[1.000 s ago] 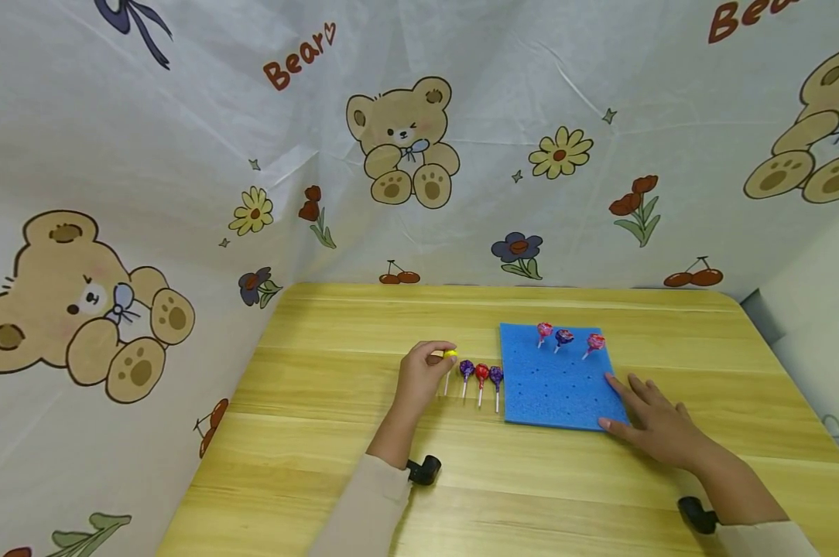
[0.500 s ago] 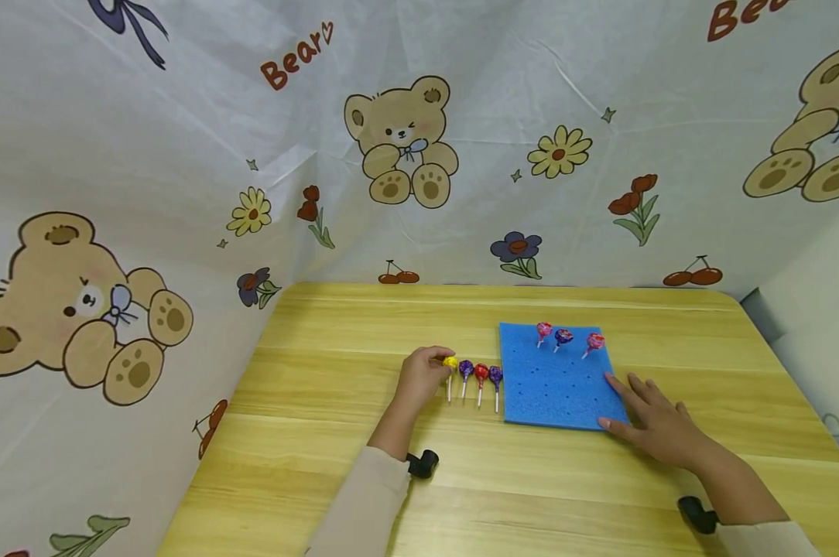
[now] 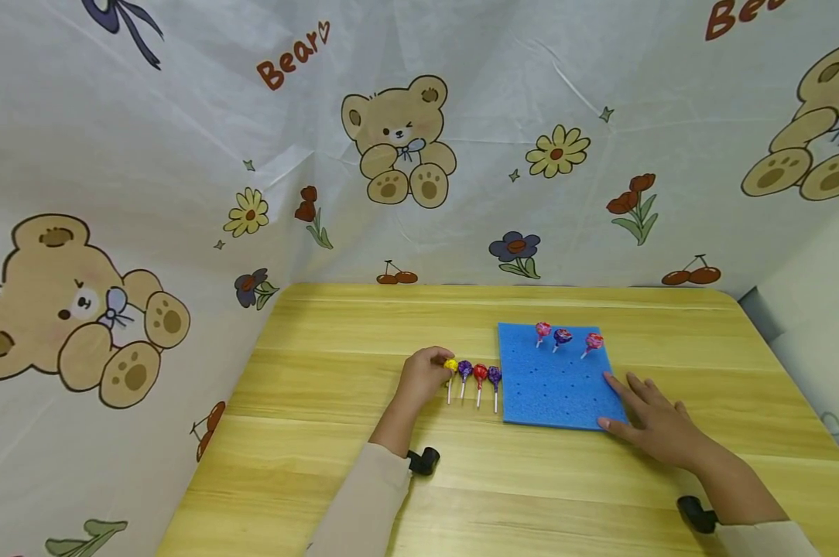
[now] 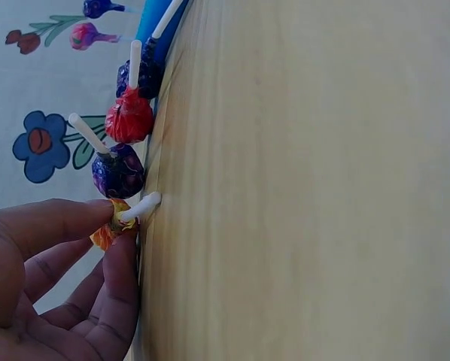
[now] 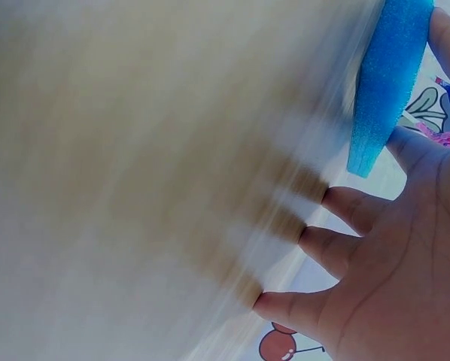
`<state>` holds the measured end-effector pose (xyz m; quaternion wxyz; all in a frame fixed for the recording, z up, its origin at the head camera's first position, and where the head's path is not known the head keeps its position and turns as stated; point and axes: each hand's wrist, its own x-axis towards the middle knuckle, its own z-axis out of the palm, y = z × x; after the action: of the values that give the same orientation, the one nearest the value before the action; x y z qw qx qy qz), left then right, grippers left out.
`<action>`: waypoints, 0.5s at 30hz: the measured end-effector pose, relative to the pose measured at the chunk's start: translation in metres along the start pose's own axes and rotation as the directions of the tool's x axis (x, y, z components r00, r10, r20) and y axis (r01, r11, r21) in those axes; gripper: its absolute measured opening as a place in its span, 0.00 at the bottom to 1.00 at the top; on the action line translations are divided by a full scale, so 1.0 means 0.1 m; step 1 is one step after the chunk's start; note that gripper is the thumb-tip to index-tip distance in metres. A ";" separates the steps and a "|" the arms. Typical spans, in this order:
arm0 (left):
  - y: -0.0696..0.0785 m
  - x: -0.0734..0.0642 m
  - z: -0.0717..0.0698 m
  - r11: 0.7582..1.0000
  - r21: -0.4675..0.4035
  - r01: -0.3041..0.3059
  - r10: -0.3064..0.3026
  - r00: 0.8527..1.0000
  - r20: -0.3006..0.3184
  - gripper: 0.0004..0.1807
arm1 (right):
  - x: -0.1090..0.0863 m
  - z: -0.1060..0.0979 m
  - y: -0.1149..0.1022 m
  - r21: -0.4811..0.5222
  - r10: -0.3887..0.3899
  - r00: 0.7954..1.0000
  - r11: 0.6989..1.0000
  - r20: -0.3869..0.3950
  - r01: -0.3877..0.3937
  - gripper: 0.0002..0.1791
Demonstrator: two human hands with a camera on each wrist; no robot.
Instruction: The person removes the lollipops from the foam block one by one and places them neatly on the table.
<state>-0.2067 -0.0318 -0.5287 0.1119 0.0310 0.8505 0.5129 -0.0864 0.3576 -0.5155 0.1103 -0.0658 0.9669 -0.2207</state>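
Observation:
Thumb and fingers of my left hand [image 3: 421, 379] pinch the yellow lollipop [image 4: 104, 235] by its wrapped head; its white stick points toward me on the table. Right beside it, in a row, lie a purple lollipop [image 4: 118, 171], a red lollipop [image 4: 129, 118] and another purple lollipop [image 3: 494, 374] next to the blue foam board [image 3: 559, 398]. My right hand [image 3: 659, 422] rests at the board's right edge with fingers spread, thumb and index touching the foam. Two pink lollipops and one dark purple lollipop [image 3: 562, 336] stand tilted in the board's far part.
The foam board has rows of small holes. Beneath everything is a wood-grain table [image 3: 531, 495], its far edge against a white curtain [image 3: 489, 93] printed with bears and flowers. A black wrist camera [image 3: 425, 462] sits on the left wrist.
My left hand has lowered the yellow lollipop a little toward me, level with the row's other heads. The right hand and the board stay put.

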 end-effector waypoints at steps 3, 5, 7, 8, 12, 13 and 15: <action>0.01 0.00 0.00 1.000 0.012 -0.003 0.003 1.000 -0.001 0.13 | 0.01 0.01 0.01 -0.005 0.002 1.000 1.000 0.001 -0.002 0.49; 0.01 -0.01 -0.01 1.000 0.020 -0.005 0.005 1.000 -0.003 0.14 | 0.01 0.01 0.01 -0.008 0.002 1.000 1.000 0.000 -0.002 0.49; 0.01 -0.02 -0.01 1.000 0.026 -0.007 0.007 1.000 -0.003 0.14 | 0.01 0.01 0.01 -0.012 0.001 1.000 1.000 0.001 -0.001 0.49; 0.01 -0.02 -0.02 1.000 0.028 -0.009 0.009 1.000 -0.004 0.14 | 0.01 0.02 0.02 -0.012 0.000 1.000 1.000 0.000 0.000 0.49; 0.00 -0.02 -0.02 0.999 0.033 -0.013 0.014 1.000 -0.010 0.15 | 0.01 0.01 0.01 -0.009 0.000 1.000 1.000 0.002 0.000 0.49; 0.01 -0.02 -0.02 0.999 0.038 -0.014 0.015 1.000 -0.013 0.15 | 0.01 0.01 0.01 -0.007 0.000 1.000 1.000 0.002 0.000 0.49; 0.01 -0.03 -0.02 0.999 0.043 -0.013 0.013 1.000 -0.020 0.15 | 0.01 0.00 0.01 -0.005 -0.001 1.000 1.000 0.002 0.001 0.49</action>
<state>-0.2046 -0.0334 -0.5261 0.0994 0.0337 0.8621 0.4957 -0.0871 0.3583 -0.5163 0.1109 -0.0668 0.9673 -0.2183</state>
